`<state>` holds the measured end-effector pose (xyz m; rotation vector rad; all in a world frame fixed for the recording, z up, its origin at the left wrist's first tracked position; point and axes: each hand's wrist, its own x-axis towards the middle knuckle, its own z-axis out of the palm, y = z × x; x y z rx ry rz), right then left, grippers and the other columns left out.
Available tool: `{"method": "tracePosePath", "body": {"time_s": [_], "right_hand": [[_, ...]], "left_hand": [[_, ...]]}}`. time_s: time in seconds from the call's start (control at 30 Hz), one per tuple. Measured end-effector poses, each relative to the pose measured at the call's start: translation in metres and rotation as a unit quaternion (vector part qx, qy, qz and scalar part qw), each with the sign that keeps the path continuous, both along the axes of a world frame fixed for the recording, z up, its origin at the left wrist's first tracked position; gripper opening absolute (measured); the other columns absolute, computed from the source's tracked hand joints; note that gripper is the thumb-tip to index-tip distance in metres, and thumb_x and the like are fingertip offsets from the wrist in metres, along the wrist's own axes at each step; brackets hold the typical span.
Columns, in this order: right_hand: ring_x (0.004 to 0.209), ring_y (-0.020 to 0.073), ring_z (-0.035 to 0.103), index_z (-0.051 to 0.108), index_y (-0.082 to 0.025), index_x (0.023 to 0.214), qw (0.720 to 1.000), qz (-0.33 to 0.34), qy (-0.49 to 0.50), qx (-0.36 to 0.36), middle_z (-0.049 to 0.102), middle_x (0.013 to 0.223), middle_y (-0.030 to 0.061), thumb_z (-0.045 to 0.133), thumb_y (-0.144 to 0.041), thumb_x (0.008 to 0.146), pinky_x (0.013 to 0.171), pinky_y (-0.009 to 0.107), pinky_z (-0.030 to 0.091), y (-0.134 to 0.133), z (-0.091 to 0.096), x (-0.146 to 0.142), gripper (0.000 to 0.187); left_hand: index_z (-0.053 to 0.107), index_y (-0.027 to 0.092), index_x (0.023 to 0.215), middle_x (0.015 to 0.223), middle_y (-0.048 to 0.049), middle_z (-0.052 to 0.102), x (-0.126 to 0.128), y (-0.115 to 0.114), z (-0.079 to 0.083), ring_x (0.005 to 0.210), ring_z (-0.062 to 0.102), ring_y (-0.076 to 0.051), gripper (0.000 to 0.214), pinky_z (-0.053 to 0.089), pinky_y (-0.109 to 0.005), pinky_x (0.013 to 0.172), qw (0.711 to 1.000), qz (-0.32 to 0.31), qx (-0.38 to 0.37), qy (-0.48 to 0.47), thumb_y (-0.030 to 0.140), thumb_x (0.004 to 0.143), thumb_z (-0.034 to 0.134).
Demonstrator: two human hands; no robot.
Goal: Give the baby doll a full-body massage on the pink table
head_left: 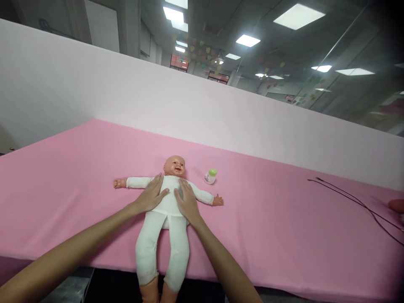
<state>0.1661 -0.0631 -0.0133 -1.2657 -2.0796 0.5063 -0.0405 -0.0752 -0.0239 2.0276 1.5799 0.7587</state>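
A bald doll [168,206] in a white suit lies on its back at the lower centre of the frame, on a pink-covered counter [271,227]. Its head is toward the middle of the frame, its smiling face is turned up, and its arms spread out to left and right. Its legs run down over the counter's near edge, and the feet are cut off by the bottom of the frame. Two bare forearms reach in from the lower left and bottom of the frame. The left hand [151,197] rests flat on the doll's chest, on the side nearer the left of the frame; the right hand [188,201] rests on the other side. Both grips are released, fingers extended upward and thumbs angled inward, with the chest between them. A small jar [208,177] with a green lid stands near the doll's head, just to the right. Thin dark cables [355,201] trail toward the right edge. A white partition [195,109] crosses behind the counter, and bright ceiling lights [248,41] fill the upper part.
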Motion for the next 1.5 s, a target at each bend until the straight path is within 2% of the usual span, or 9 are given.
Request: {"method": "tracePosePath", "body": {"time_s": [0.13, 0.27, 0.47, 0.63, 0.83, 0.97, 1.1, 1.3, 1.5], "right_hand": [[0.160, 0.0248, 0.014, 0.020, -0.015, 0.165, 0.997, -0.004, 0.009, -0.074, 0.016, 0.172, 0.0098, 0.029, -0.055, 0.107, 0.130, 0.051, 0.018, -0.030, -0.016, 0.027, 0.071], [0.160, 0.0246, 0.005, 0.014, -0.014, 0.165, 0.996, 0.037, -0.032, -0.070, 0.007, 0.173, 0.0095, 0.029, -0.050, 0.108, 0.130, 0.053, 0.014, -0.052, -0.015, 0.025, 0.069], [0.158, 0.0237, 0.020, 0.029, -0.014, 0.162, 0.991, 0.106, -0.082, 0.001, 0.027, 0.169, 0.0120, 0.035, -0.032, 0.104, 0.130, 0.052, 0.019, -0.019, 0.003, -0.003, 0.061], [0.156, 0.0273, 0.027, 0.036, -0.010, 0.159, 0.999, 0.005, -0.004, -0.039, 0.033, 0.166, 0.0156, 0.035, -0.052, 0.105, 0.129, 0.053, 0.020, 0.012, -0.004, 0.010, 0.068], [0.159, 0.0281, 0.014, 0.021, -0.009, 0.164, 0.996, 0.000, -0.006, -0.086, 0.017, 0.171, 0.0138, 0.029, -0.059, 0.105, 0.129, 0.054, 0.017, -0.020, -0.017, 0.033, 0.078], [0.159, 0.0249, 0.015, 0.025, -0.017, 0.164, 0.997, 0.063, -0.038, -0.029, 0.020, 0.171, 0.0082, 0.028, -0.047, 0.108, 0.130, 0.053, 0.017, -0.043, -0.012, 0.023, 0.063], [0.157, 0.0225, 0.024, 0.032, -0.016, 0.161, 0.992, 0.110, -0.062, -0.005, 0.030, 0.168, 0.0085, 0.033, -0.039, 0.107, 0.130, 0.048, 0.021, -0.022, 0.001, 0.005, 0.059], [0.153, 0.0305, 0.035, 0.041, -0.009, 0.157, 0.999, -0.009, -0.044, -0.010, 0.041, 0.161, 0.0178, 0.038, -0.050, 0.104, 0.127, 0.054, 0.025, 0.026, 0.000, 0.018, 0.067], [0.155, 0.0319, 0.030, 0.035, -0.012, 0.160, 0.999, -0.031, -0.038, -0.024, 0.032, 0.166, 0.0147, 0.036, -0.056, 0.104, 0.126, 0.058, 0.027, -0.011, -0.020, 0.042, 0.071]], "left_hand": [[0.009, 0.014, 0.166, 0.171, -0.0142, 0.003, -0.016, -0.034, -0.004, 0.158, 0.004, -0.032, 0.084, 0.017, -0.053, 0.128, 0.998, -0.042, -0.042, 0.026, 0.067, 0.103, 0.025], [0.007, 0.014, 0.166, 0.171, -0.0135, -0.006, 0.003, -0.055, -0.001, 0.158, -0.003, -0.032, 0.083, 0.014, -0.053, 0.128, 0.998, -0.061, -0.024, 0.016, 0.064, 0.104, 0.027], [0.019, 0.008, 0.164, 0.171, -0.0191, 0.009, 0.043, -0.018, 0.015, 0.159, 0.004, -0.030, 0.085, 0.009, -0.053, 0.129, 0.999, -0.038, 0.036, 0.011, 0.066, 0.102, 0.030], [0.022, 0.008, 0.163, 0.171, -0.0198, 0.013, 0.027, 0.012, 0.006, 0.159, 0.007, -0.032, 0.086, 0.009, -0.054, 0.128, 1.000, 0.007, 0.020, -0.009, 0.068, 0.101, 0.028], [0.009, 0.011, 0.166, 0.171, -0.0187, 0.000, -0.007, -0.022, -0.006, 0.158, 0.001, -0.034, 0.090, 0.013, -0.054, 0.128, 0.997, -0.019, -0.065, -0.033, 0.070, 0.100, 0.030], [0.012, 0.012, 0.166, 0.170, -0.0174, -0.003, 0.009, -0.044, -0.001, 0.157, -0.003, -0.034, 0.086, 0.016, -0.057, 0.127, 0.997, -0.060, -0.054, -0.019, 0.068, 0.102, 0.028], [0.020, 0.007, 0.164, 0.170, -0.0196, 0.009, 0.042, -0.028, 0.013, 0.159, 0.004, -0.032, 0.088, 0.012, -0.055, 0.128, 0.998, -0.064, 0.018, 0.013, 0.069, 0.101, 0.030], [0.027, 0.018, 0.164, 0.170, -0.0118, 0.022, 0.030, 0.015, 0.014, 0.159, 0.006, -0.033, 0.083, 0.012, -0.055, 0.127, 0.998, -0.040, 0.028, 0.031, 0.072, 0.101, 0.027], [0.011, 0.018, 0.166, 0.170, -0.0122, -0.004, -0.011, -0.020, 0.000, 0.158, 0.002, -0.034, 0.092, 0.019, -0.054, 0.126, 0.993, -0.080, -0.081, 0.007, 0.074, 0.097, 0.035]]}}
